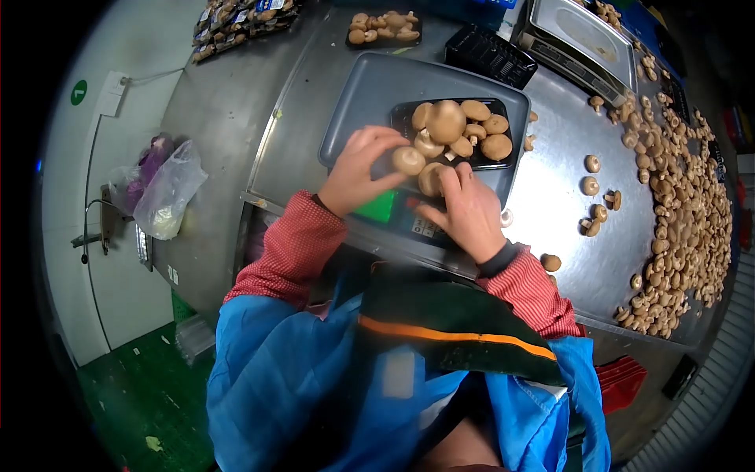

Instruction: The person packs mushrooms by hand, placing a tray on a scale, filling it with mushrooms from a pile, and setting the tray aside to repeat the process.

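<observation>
A black tray [494, 163] filled with brown mushrooms [495, 146] rests on the grey platform of a scale [370, 86]. My left hand [363, 169] is at the tray's near left side, its fingers curved round a pale round mushroom [408, 160]. To its right, my right hand [469, 211] has thumb and fingers closed on another brown mushroom [430, 180] at the tray's near edge. The scale's keypad, beside a green patch, is partly hidden below my hands.
Many loose mushrooms [684, 212] are heaped at the right, with a few scattered nearer. Behind stand a filled tray [384, 28], empty black trays [489, 57] and another scale [582, 35]. Packed bags [236, 25] lie at the back left; a plastic bag [169, 189] is at the left.
</observation>
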Available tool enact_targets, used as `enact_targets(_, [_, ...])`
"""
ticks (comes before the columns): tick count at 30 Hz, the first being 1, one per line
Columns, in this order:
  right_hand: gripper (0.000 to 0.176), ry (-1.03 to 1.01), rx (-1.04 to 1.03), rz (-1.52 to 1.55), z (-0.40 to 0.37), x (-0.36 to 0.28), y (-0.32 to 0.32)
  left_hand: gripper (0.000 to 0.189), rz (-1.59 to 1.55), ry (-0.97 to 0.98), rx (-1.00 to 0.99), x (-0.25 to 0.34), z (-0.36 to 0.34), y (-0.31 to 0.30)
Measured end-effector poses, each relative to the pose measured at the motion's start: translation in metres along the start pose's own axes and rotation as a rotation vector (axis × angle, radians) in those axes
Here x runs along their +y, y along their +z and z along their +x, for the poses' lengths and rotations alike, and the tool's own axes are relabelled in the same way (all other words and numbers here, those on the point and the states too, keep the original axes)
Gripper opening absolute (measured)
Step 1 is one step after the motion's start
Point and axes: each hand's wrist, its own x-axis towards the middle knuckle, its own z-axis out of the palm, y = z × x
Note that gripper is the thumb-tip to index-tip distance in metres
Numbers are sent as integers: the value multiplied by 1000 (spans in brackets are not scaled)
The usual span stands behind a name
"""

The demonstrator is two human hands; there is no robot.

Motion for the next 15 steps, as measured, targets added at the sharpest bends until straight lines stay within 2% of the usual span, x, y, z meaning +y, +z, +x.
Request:
enact_targets(2, [39,-2,44,-5,1,7,8,43,-2,-5,-81,-4,0,7])
enact_targets(6, [27,23,107,29,-1,14,6,44,10,49,9,-11,4,14])
enact_targets(9, [23,36,188,311,0,26,-18,33,-171,-267,66,-6,5,14])
enact_targets(10, [22,92,219,424,1,38,-23,30,-297,-330,110,-13,6,19])
enact_targets(12, [23,266,157,572,12,60,-38,25,-548,-454,195,-31,8,34])
enact_targets(14, [26,420,77,688,29,66,-63,17,-478,-461,233,-32,15,38])
enact_targets(15, [27,360,101,686,38,70,-67,16,-431,-431,258,-35,17,41])
